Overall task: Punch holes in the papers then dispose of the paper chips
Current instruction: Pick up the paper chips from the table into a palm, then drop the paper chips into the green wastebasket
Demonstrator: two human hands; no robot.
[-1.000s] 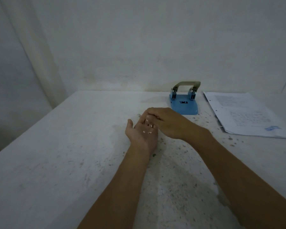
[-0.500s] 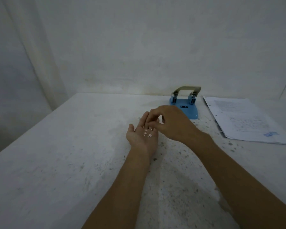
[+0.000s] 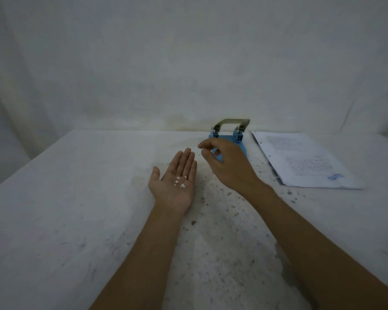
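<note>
Resting loose on flat left hand [image 3: 174,186]: chips [image 3: 180,182], ungripped. Right hand [image 3: 224,163] hovering beside, curled, empty. Risk: tilting palm is spilling chips.

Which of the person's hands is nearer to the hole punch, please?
Right. The right hand hovers directly in front of the punch, overlapping its blue base in view. The left hand, palm up with paper chips, sits further left and nearer the person.
</note>
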